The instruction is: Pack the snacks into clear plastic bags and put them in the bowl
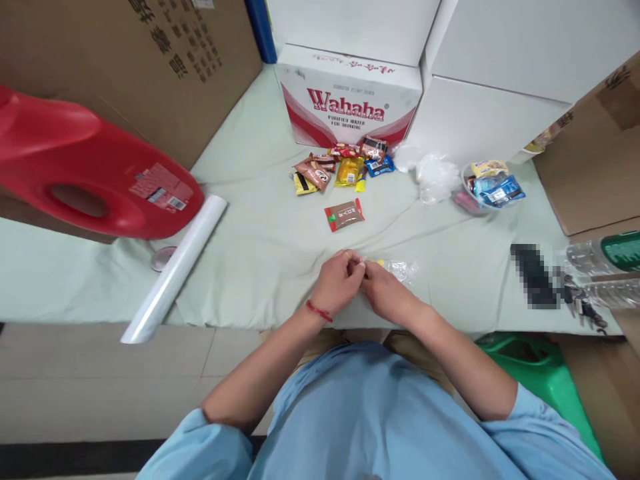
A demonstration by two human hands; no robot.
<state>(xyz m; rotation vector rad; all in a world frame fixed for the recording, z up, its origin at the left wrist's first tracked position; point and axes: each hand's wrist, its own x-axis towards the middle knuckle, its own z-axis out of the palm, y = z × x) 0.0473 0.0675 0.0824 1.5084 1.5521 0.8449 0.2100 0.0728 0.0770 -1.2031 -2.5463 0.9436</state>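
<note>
Close to the front edge of the cloth-covered table (265, 280), my left hand (339, 280) and my right hand (387, 290) meet at the fingertips. Both are closed in a pinch; whatever is between the fingers is too small or hidden to name. A red cord bracelet (319, 311) circles my left wrist. Just behind my right hand lies a clear plastic wrapper (400, 269) with a bit of yellow, partly covered by the hand. Beyond my hands a brown snack packet with red ends (345, 215) lies flat. Several colourful snack packets (350, 172) are heaped farther back.
A Wahaha carton (350, 100) stands behind the heap. Crumpled clear plastic bags (434, 175) and a bowl of packets (470, 190) are to the right, then keys (585, 307) and bottles (595, 257). At left are a white roll (175, 270) and a red jug (115, 167).
</note>
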